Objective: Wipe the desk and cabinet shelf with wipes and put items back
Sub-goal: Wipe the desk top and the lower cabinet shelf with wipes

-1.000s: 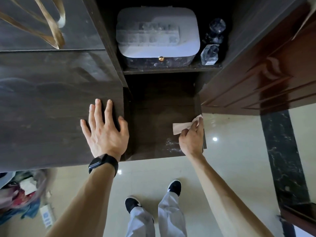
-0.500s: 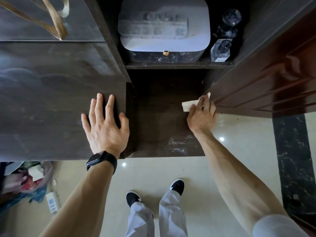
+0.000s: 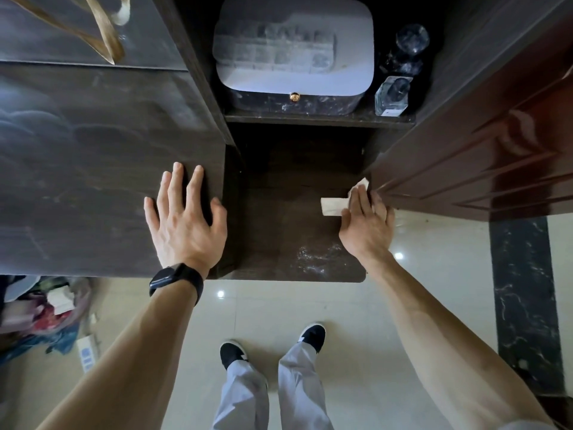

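Left hand [image 3: 186, 225] lies flat, fingers spread, on the tabletop [image 3: 93, 181] near its right edge, holding nothing. Right hand [image 3: 366, 221], fingers extended, presses a wipe [image 3: 332, 206] onto the lower cabinet shelf [image 3: 279, 218] at its right edge, beside the open door [image 3: 465, 169]. Upper shelf [image 3: 310, 118] carries a box [image 3: 294, 51] and a glass bottle [image 3: 391, 96]

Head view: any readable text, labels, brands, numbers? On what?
None legible.
Blurred: blue print on the floor packet, cannot be read.
Too small: a dark mark low on the glass bottle, cannot be read.
Blank: the watch has a dark screen, nothing shown.
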Demonstrator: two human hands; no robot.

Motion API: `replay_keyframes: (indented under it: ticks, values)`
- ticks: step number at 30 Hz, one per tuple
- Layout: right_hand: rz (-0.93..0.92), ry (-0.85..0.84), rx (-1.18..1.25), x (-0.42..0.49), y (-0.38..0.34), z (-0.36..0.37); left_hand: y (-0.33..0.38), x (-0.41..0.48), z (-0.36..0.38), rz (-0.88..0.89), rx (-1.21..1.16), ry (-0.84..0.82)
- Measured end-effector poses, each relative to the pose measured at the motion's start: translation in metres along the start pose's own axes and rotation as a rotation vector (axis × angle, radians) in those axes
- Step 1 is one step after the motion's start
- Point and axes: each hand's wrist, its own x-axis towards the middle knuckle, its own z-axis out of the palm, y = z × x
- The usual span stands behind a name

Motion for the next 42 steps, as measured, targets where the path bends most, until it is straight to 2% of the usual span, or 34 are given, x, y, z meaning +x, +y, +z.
replay_keyframes:
  ticks: [6, 10, 13, 21, 28, 34, 37, 42]
  values:
    - [0.090, -0.026, 0.109, 0.014, -0.015, 0.000, 0.000, 0.000, -0.001, 0.001, 0.011, -0.015]
    - [0.001, 0.033, 0.053, 0.011, 0.002, -0.007, 0.000, 0.000, 0.000, 0.001, 0.002, -0.005]
    - [-0.051, -0.003, 0.042, 0.019, 0.011, -0.014, -0.001, 0.000, 0.000, 0.001, 0.006, -0.004]
    - [-0.026, -0.038, 0.008, 0.010, 0.002, 0.000, -0.001, 0.000, -0.002, 0.006, 0.007, -0.010]
    - [0.150, -0.067, 0.111, -0.083, -0.014, 0.037, -0.001, 0.001, -0.002, 0.002, -0.008, -0.039]
    - [0.207, -0.130, 0.091, -0.160, -0.019, 0.047, 0.000, -0.001, -0.003, 0.001, -0.018, -0.045]
    - [0.268, -0.118, 0.101, -0.136, -0.032, 0.045, 0.000, 0.000, -0.002, 0.008, -0.010, -0.049]
    - [0.275, -0.002, 0.161, -0.042, -0.048, 0.033, -0.003, 0.000, 0.001, 0.015, -0.006, -0.030]
